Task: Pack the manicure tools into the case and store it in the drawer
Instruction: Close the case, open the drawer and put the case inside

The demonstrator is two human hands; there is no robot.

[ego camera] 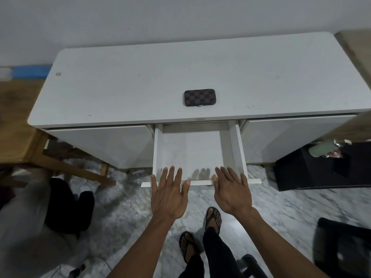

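Case (199,97), checkered, shut, sits on the desk (120,87) at twelve o'clock of my open, bare drawer (192,151); left hand (168,194) and right hand (232,192) spread flat, holding nothing, presumably ready to fetch it.

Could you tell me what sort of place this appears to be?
Probably a room in a home: a white desk against a plain wall, its middle drawer pulled open, a marble-patterned floor, and a wooden chair beside it.

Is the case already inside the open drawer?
No, the closed checkered case lies on the desk top, while the open drawer below it holds nothing visible.
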